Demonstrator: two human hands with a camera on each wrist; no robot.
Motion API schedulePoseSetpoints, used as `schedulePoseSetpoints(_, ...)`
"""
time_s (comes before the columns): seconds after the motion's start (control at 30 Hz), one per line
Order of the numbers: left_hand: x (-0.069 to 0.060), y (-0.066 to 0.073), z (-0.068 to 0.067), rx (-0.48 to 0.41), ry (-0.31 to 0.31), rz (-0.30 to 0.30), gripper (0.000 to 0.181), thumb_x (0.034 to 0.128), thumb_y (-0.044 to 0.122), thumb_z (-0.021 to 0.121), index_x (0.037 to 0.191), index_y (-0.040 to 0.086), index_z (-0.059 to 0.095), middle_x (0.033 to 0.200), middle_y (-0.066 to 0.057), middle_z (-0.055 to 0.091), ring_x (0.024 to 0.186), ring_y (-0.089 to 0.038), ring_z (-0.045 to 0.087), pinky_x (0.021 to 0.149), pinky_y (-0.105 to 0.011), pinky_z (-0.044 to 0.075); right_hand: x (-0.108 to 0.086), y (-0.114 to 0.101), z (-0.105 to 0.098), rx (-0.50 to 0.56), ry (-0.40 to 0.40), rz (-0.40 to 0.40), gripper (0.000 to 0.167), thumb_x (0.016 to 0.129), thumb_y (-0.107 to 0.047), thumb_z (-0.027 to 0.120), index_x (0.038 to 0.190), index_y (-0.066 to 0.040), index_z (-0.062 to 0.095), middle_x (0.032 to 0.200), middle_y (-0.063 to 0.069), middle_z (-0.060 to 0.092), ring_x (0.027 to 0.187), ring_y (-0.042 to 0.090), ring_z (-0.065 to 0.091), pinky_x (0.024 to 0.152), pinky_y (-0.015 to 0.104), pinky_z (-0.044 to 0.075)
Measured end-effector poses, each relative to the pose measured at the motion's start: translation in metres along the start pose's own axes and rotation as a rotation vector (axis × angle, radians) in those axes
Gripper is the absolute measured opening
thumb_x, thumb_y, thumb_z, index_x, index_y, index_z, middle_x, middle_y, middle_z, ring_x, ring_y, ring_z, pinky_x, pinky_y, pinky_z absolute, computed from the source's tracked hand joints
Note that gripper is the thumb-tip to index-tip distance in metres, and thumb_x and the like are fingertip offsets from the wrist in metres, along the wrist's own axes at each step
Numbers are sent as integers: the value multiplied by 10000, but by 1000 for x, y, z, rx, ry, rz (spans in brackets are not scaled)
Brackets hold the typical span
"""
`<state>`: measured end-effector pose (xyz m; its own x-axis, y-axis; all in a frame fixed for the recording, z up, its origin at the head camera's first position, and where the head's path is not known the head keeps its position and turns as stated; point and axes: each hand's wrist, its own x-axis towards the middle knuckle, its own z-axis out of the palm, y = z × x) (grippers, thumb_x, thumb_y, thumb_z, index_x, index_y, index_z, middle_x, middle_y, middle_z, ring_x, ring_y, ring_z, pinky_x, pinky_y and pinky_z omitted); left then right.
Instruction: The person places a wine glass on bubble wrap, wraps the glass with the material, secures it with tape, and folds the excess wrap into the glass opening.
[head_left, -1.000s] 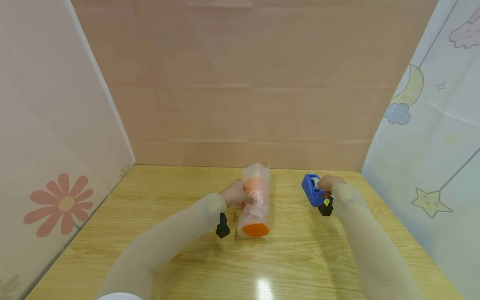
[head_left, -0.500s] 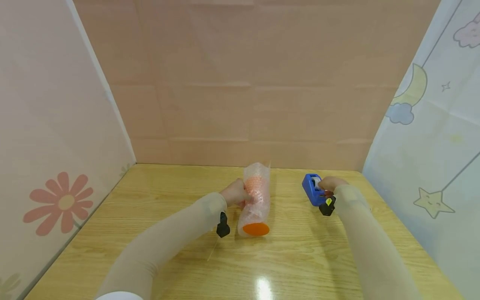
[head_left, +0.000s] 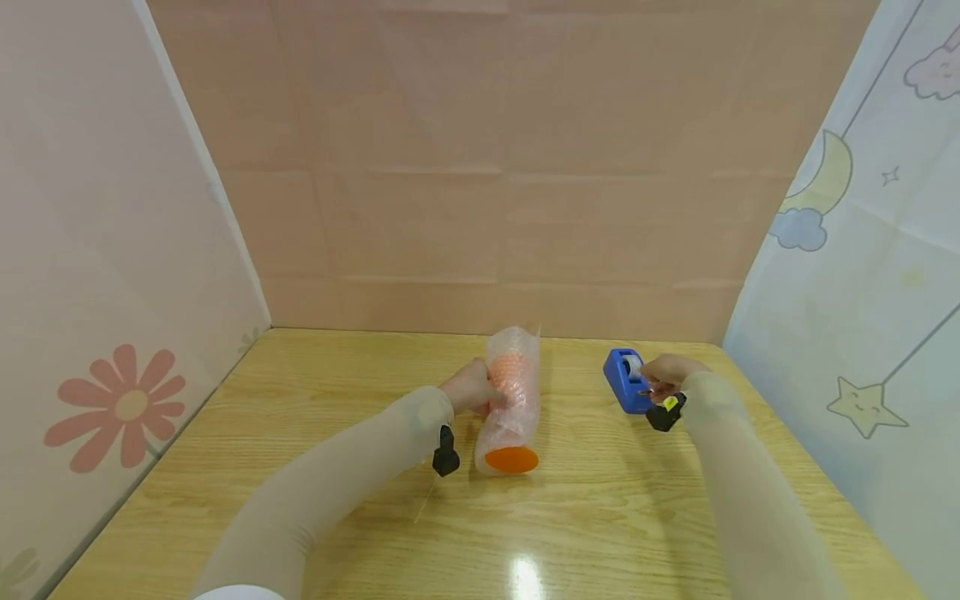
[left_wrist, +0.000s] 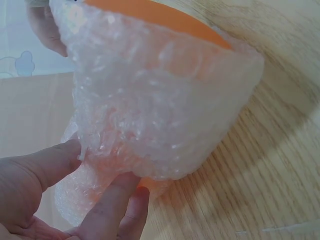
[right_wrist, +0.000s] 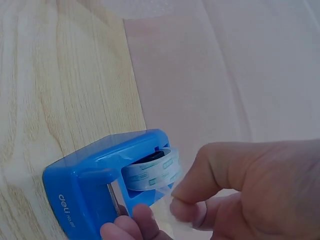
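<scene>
A bubble-wrapped orange cylinder (head_left: pixel 513 400) lies on the wooden table, its flat orange end (head_left: pixel 512 459) facing me. My left hand (head_left: pixel 468 387) holds it from the left side; in the left wrist view the thumb and fingers (left_wrist: pixel 107 207) pinch the bubble wrap (left_wrist: pixel 145 105). To the right stands a blue tape dispenser (head_left: pixel 621 387) with a roll of clear tape (right_wrist: pixel 152 172) inside. My right hand (head_left: pixel 670 369) is at its right side. Thumb and forefinger pinch the clear tape's end, while the other fingertips (right_wrist: pixel 125 227) are beside the dispenser's front.
A thin pale strip (head_left: pixel 424 504) lies on the table (head_left: pixel 360 533) below the left wrist. Brown paper (head_left: pixel 480 208) covers the back wall. Printed sheets with a flower (head_left: pixel 131 407) and a star (head_left: pixel 862 406) stand at the sides.
My right hand has shifted slightly right, away from the tape roll, with its wrist turning a little. The left hand and the wrapped cylinder stay in place.
</scene>
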<state>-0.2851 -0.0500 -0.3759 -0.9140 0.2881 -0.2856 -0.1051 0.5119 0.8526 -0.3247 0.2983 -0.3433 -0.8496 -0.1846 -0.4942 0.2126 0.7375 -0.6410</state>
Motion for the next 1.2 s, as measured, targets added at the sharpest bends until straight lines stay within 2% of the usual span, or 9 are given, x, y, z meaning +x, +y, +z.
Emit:
schedulePoseSetpoints(0.07, 0, 0, 0, 3, 1, 1, 327, 821, 43, 739, 1044, -32, 511, 986, -119, 533, 745, -200, 576, 675, -308, 575, 1, 3, -1, 3, 0, -2, 342, 937, -76, 388, 603, -149, 374, 514, -63, 396, 550, 76, 540, 643, 233, 551)
schedulePoseSetpoints(0.17, 1, 0, 1, 1, 2, 1, 326, 826, 45, 737, 1048, -31, 511, 994, -116, 528, 746, -195, 568, 671, -306, 574, 1, 6, -1, 21, 0, 16, 302, 901, -80, 399, 606, -144, 397, 545, -41, 453, 582, 97, 555, 626, 234, 541)
schedulePoseSetpoints(0.27, 3, -2, 1, -13, -3, 1, 324, 824, 41, 740, 1050, -39, 522, 1018, -121, 532, 747, -195, 584, 671, -311, 578, 0, 8, 0, 15, -27, 33, 243, 892, -100, 395, 654, -125, 433, 645, 2, 523, 616, 112, 541, 617, 237, 519)
schedulePoseSetpoints(0.53, 7, -4, 1, -5, 1, -12, 379, 822, 54, 748, 1080, -24, 481, 1012, -124, 518, 742, -207, 579, 657, -307, 572, -13, 6, 1, -43, -84, 63, 121, 888, -185, 450, 811, -104, 498, 830, 7, 523, 759, 135, 554, 708, 270, 464)
schedulePoseSetpoints(0.63, 8, -3, 1, 15, 6, -20, 413, 827, 65, 747, 1112, -13, 459, 1001, -119, 515, 755, -212, 569, 664, -302, 568, -17, 7, 0, -86, -79, 76, 165, 882, -203, 468, 918, -52, 524, 983, 65, 578, 831, 154, 578, 748, 308, 431)
schedulePoseSetpoints(0.73, 8, -3, 1, 27, 10, -31, 423, 832, 75, 746, 1130, -14, 459, 1007, -116, 517, 770, -215, 573, 679, -305, 569, -16, 9, -1, -133, -84, 91, 311, 884, -212, 474, 1096, 4, 544, 1165, 137, 564, 903, 162, 584, 803, 337, 405)
schedulePoseSetpoints(0.87, 6, -1, 1, 24, 13, -37, 435, 833, 70, 746, 1145, -23, 458, 1021, -121, 517, 775, -217, 581, 691, -314, 574, -7, 15, -3, -160, -129, 88, 302, 899, -198, 462, 1091, 9, 569, 1034, 91, 585, 879, 155, 577, 827, 349, 366)
schedulePoseSetpoints(1.0, 5, 0, 1, 20, 15, -41, 459, 835, 69, 745, 1163, -24, 437, 1015, -126, 521, 780, -221, 580, 697, -314, 574, 4, 23, -5, -165, -177, 67, 140, 898, -169, 456, 878, -67, 549, 823, -29, 544, 795, 119, 567, 818, 330, 349)
schedulePoseSetpoints(1.2, 6, -1, 1, 54, 10, -28, 381, 828, 97, 757, 1080, 4, 487, 966, -99, 528, 776, -205, 549, 671, -288, 553, 9, 28, -10, -189, -211, 51, 196, 976, -209, 462, 850, -96, 559, 848, -21, 587, 829, 122, 595, 921, 419, 398)
